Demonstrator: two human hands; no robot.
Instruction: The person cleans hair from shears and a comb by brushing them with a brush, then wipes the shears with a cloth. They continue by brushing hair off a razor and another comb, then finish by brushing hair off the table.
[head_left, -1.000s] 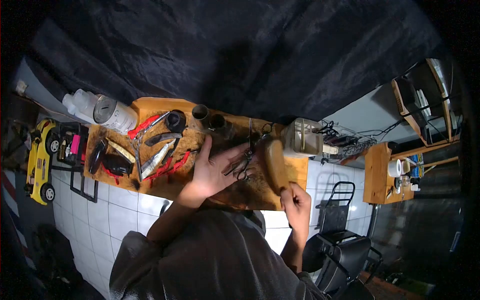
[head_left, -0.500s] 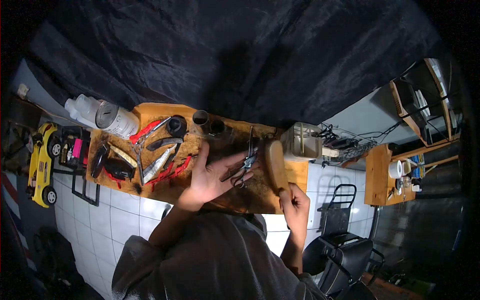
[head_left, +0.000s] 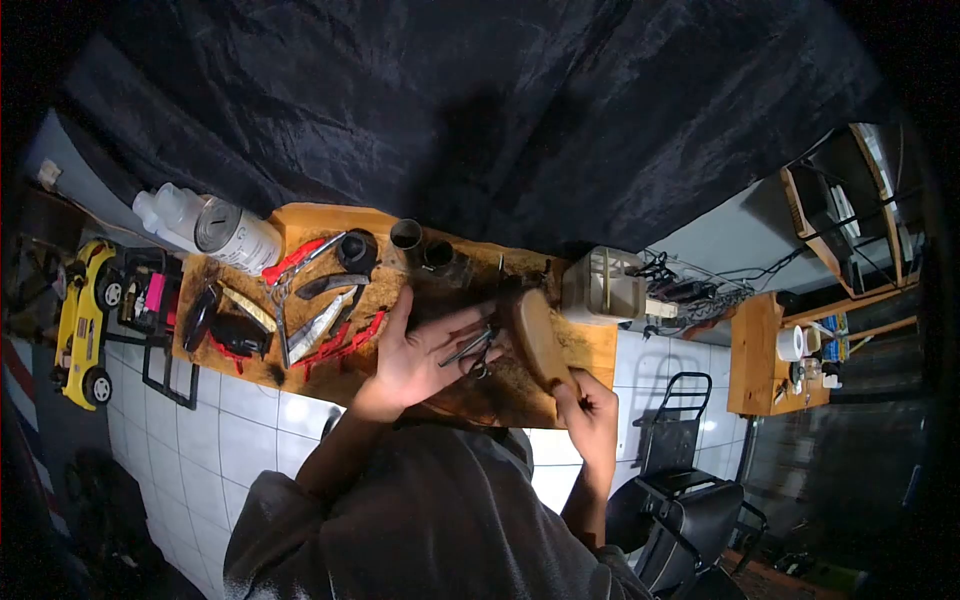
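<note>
My left hand point(head_left: 415, 352) is held palm up over the workbench, its thumb pointing away and its fingers stretched to the right. A pair of dark metal scissors point(head_left: 478, 352) lies across those fingers, finger rings toward me. In my right hand point(head_left: 592, 408) is a brush point(head_left: 540, 345) with a long, curved wooden back, gripped at its near end. The brush's far part overlaps my left fingertips and hides part of the scissors; its dark bristle side faces the left hand.
On the wooden bench point(head_left: 590, 385), several cutting tools lie left, among them red-handled shears point(head_left: 292, 262), a folding razor point(head_left: 325, 287) and black clippers point(head_left: 240, 335). A white can point(head_left: 238, 235) stands at the back left, a beige container point(head_left: 602, 285) at the right. A black chair point(head_left: 690, 510) stands right.
The brush has moved left and tilted, now over my left fingertips and part of the scissors. My left hand stays nearly in place; the scissors in it have shifted slightly.
</note>
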